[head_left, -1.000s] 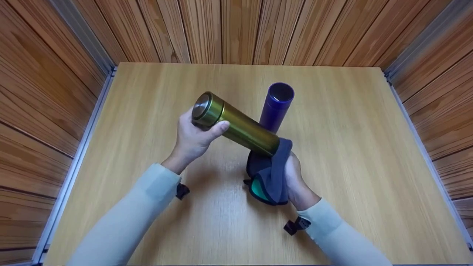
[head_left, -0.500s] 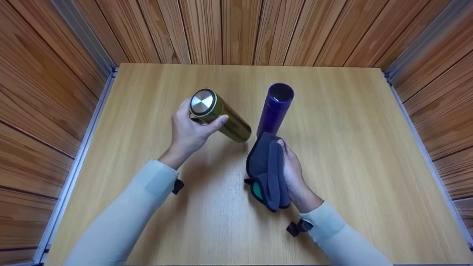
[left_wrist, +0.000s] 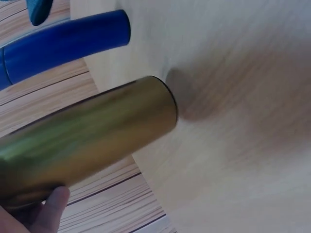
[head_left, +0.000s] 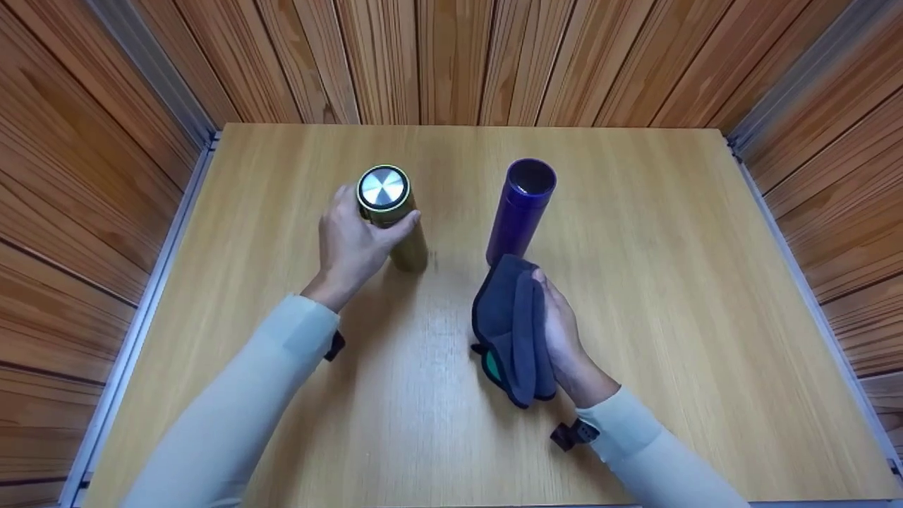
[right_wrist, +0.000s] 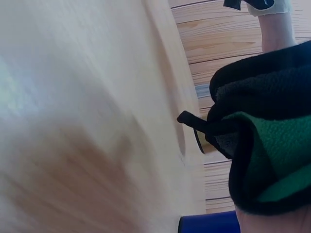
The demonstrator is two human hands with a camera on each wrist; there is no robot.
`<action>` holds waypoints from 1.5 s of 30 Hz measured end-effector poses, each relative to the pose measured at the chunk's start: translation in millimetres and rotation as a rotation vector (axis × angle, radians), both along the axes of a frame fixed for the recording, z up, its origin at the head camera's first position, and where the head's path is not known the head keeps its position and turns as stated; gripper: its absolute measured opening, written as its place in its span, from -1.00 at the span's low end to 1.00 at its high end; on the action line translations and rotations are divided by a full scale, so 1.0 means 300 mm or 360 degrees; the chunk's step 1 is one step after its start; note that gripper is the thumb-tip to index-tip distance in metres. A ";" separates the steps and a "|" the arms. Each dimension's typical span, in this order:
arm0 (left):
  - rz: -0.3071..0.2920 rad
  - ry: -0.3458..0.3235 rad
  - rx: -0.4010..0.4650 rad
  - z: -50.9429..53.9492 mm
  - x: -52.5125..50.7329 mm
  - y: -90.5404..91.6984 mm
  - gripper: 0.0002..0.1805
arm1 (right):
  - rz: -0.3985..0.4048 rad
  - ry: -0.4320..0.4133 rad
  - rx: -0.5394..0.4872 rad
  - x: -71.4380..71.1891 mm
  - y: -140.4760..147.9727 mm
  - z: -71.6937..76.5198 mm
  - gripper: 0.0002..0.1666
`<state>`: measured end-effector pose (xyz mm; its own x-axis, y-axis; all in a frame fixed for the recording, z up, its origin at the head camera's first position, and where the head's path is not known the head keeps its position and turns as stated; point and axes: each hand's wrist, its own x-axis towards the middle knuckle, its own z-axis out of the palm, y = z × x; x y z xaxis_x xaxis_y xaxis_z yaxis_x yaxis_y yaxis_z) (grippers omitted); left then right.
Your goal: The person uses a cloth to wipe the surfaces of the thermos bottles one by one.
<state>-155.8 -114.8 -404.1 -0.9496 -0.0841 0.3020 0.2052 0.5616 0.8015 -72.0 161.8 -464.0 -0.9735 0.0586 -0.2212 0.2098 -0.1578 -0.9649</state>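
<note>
My left hand [head_left: 349, 243] grips a gold-green thermos [head_left: 411, 247] near its shiny silver-topped lid. The thermos is almost upright; whether its base [left_wrist: 165, 104] touches the table or hovers just above, I cannot tell. In my right hand [head_left: 564, 335] is a folded dark grey cleaning cloth [head_left: 502, 314] with black edging, a small loop [right_wrist: 192, 119] and a green fleecy inner side [right_wrist: 286, 145]. Just beyond the cloth stands a purple-blue thermos [head_left: 520, 219] with a dark top, its foot partly hidden by the cloth in the head view.
Both hands work over a light wooden table [head_left: 670, 282]. Wood-plank walls [head_left: 451, 63] enclose its back and sides, with metal rails [head_left: 134, 317] along the side edges. Small black wrist cameras [head_left: 575, 434] sit under the cuffs.
The gold-green thermos has come away from the cloth, swung from tilted to nearly upright, and moved left and down toward the table. The right hand still holds the cloth, now folded closer together.
</note>
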 end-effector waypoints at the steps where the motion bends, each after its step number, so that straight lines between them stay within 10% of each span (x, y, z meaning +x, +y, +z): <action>1: 0.0008 -0.0014 -0.0020 -0.002 -0.003 -0.003 -0.20 | 0.0014 -0.0001 -0.0020 0.003 0.003 0.003 -0.49; 13: 0.0115 -0.0112 -0.0201 -0.010 -0.043 -0.024 -0.17 | 0.0198 0.0289 -0.0132 0.011 0.023 0.004 -0.56; 31: 0.0166 -0.0183 -0.0231 -0.028 -0.062 -0.045 -0.14 | 0.0197 0.0538 0.0568 0.018 0.055 -0.024 -0.62; 45: 0.0218 -0.0267 -0.0243 -0.029 -0.081 -0.055 -0.10 | 0.0222 0.0526 0.0736 0.025 0.071 -0.035 -0.59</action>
<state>-180.2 -131.3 -412.8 -0.9704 -0.1807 0.1600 -0.0098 0.6920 0.7218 -64.6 183.0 -474.5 -0.9919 -0.0570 0.1134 -0.1254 0.3030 -0.9447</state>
